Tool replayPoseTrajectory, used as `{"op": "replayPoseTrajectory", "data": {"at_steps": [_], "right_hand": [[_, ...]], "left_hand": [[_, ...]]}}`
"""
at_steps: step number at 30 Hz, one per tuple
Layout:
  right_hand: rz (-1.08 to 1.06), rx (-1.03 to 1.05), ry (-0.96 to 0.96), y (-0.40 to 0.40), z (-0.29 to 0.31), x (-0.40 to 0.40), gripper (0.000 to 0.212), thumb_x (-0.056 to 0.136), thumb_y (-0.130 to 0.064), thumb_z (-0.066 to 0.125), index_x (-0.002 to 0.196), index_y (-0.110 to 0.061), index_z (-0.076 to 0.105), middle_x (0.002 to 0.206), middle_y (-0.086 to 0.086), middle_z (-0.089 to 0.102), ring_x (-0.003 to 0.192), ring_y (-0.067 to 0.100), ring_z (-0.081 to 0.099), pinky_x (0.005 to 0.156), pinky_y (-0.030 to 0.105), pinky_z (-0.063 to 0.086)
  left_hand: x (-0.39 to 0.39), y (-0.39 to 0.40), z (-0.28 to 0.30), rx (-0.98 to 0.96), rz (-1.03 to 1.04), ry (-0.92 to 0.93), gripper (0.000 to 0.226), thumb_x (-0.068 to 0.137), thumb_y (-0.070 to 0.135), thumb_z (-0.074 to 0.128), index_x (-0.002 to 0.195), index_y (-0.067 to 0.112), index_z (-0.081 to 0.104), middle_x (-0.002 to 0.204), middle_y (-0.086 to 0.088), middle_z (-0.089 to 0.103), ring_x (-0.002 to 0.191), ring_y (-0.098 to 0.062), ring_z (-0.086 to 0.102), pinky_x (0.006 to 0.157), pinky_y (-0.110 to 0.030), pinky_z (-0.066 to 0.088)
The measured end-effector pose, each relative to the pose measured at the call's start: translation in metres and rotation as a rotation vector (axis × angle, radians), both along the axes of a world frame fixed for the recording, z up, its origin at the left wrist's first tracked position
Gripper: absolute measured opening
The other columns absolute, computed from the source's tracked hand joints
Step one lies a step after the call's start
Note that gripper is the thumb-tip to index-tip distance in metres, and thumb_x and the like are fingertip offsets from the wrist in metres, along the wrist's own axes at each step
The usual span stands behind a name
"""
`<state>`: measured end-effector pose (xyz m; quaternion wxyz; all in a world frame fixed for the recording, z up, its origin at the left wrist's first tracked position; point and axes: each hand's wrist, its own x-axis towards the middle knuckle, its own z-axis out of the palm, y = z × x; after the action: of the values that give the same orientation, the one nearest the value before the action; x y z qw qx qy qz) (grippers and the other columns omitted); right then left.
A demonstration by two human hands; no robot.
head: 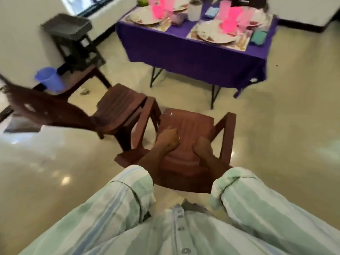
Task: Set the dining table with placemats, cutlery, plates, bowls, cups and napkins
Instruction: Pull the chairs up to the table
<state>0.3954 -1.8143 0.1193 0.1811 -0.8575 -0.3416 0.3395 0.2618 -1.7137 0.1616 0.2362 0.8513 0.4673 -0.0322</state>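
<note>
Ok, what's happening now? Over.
Both hands, left and right, gripping a brown chair. Table ahead, plates and pink cups on it. Second chair on the left.

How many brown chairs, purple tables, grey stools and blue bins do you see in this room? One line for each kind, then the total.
Brown chairs: 3
Purple tables: 1
Grey stools: 1
Blue bins: 1
Total: 6

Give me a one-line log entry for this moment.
hands: left, right both on chair | chair: apart from table | table: plates, pink cups set
</note>
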Motion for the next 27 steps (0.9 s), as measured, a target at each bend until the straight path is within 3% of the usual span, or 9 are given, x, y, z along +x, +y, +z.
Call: {"op": "replayPoseTrajectory", "data": {"at_steps": [3, 6, 8, 14, 18, 20, 23, 25, 27], "right_hand": [[-0.029, -0.027, -0.063, -0.014, 0.015, -0.019, 0.033, 0.095, -0.02, 0.052, 0.118, 0.003, 0.058, 0.123, 0.02, 0.059, 0.113, 0.036, 0.056, 0.095, 0.038, 0.044], [-0.028, -0.027, -0.079, -0.034, 0.022, -0.041, 0.025, 0.094, -0.019, 0.053, 0.103, 0.003, 0.06, 0.114, 0.026, 0.062, 0.107, 0.04, 0.059, 0.086, 0.035, 0.045], [0.001, -0.046, -0.109, -0.044, 0.03, -0.057, 0.03, 0.096, -0.019, 0.052, 0.109, 0.006, 0.059, 0.113, 0.025, 0.062, 0.105, 0.039, 0.06, 0.084, 0.033, 0.043], [0.026, -0.053, -0.209, -0.066, 0.058, -0.09, 0.029, 0.094, -0.021, 0.05, 0.111, 0.001, 0.059, 0.107, 0.017, 0.062, 0.097, 0.035, 0.062, 0.08, 0.036, 0.047], [0.056, 0.041, -0.294, -0.085, 0.068, -0.108, 0.025, 0.094, -0.023, 0.048, 0.1, -0.002, 0.061, 0.095, 0.013, 0.062, 0.092, 0.034, 0.064, 0.077, 0.036, 0.049], [0.049, 0.067, -0.316, -0.095, 0.064, -0.115, 0.031, 0.097, -0.03, 0.045, 0.097, -0.004, 0.062, 0.091, 0.011, 0.063, 0.089, 0.032, 0.064, 0.074, 0.033, 0.047], [0.075, 0.057, -0.349, -0.109, 0.065, -0.128, 0.057, 0.098, -0.057, 0.033, 0.093, -0.011, 0.066, 0.087, 0.008, 0.066, 0.08, 0.025, 0.062, 0.072, 0.032, 0.045], [0.152, 0.003, -0.311, -0.115, 0.066, -0.13, 0.077, 0.087, -0.08, 0.023, 0.091, -0.017, 0.067, 0.083, 0.003, 0.066, 0.077, 0.021, 0.062, 0.072, 0.032, 0.047], [0.202, -0.021, -0.232, -0.12, 0.069, -0.13, 0.093, 0.071, -0.095, 0.02, 0.101, -0.021, 0.067, 0.09, 0.0, 0.068, 0.08, 0.019, 0.062, 0.077, 0.033, 0.05]], "left_hand": [[-0.013, -0.005, -0.001, -0.056, -0.174, -0.006, 0.048, 0.082, 0.046, 0.035, 0.095, 0.008, 0.062, 0.105, -0.014, 0.062, 0.098, -0.034, 0.059, 0.085, -0.04, 0.05], [-0.032, -0.01, 0.004, -0.057, -0.206, -0.047, 0.036, 0.091, 0.04, 0.046, 0.101, 0.009, 0.062, 0.105, -0.011, 0.063, 0.095, -0.03, 0.06, 0.084, -0.04, 0.051], [-0.047, -0.019, 0.012, -0.044, -0.229, -0.083, 0.037, 0.094, 0.042, 0.047, 0.104, 0.011, 0.063, 0.105, -0.009, 0.063, 0.093, -0.028, 0.06, 0.084, -0.041, 0.051], [-0.088, -0.033, 0.021, -0.027, -0.284, -0.036, 0.047, 0.099, 0.047, 0.035, 0.1, 0.011, 0.065, 0.097, -0.009, 0.066, 0.085, -0.025, 0.062, 0.08, -0.039, 0.052], [-0.121, -0.044, 0.027, -0.061, -0.287, -0.009, 0.068, 0.095, 0.064, 0.021, 0.1, 0.014, 0.066, 0.094, -0.007, 0.066, 0.084, -0.023, 0.062, 0.084, -0.041, 0.052], [-0.138, -0.052, 0.028, -0.073, -0.326, -0.028, 0.078, 0.089, 0.076, 0.015, 0.097, 0.017, 0.066, 0.089, -0.004, 0.066, 0.081, -0.02, 0.063, 0.082, -0.04, 0.052], [-0.162, -0.064, 0.028, 0.002, -0.492, -0.031, 0.075, 0.083, 0.084, 0.023, 0.104, 0.026, 0.065, 0.094, 0.004, 0.066, 0.087, -0.015, 0.062, 0.086, -0.038, 0.049], [-0.171, -0.066, 0.025, 0.148, -0.606, 0.013, 0.066, 0.082, 0.079, 0.038, 0.118, 0.028, 0.06, 0.108, 0.005, 0.063, 0.1, -0.018, 0.059, 0.094, -0.038, 0.043], [-0.174, -0.068, 0.021, 0.272, -0.659, 0.035, 0.052, 0.085, 0.062, 0.054, 0.124, 0.027, 0.055, 0.118, 0.003, 0.061, 0.108, -0.021, 0.058, 0.098, -0.039, 0.041]]}}
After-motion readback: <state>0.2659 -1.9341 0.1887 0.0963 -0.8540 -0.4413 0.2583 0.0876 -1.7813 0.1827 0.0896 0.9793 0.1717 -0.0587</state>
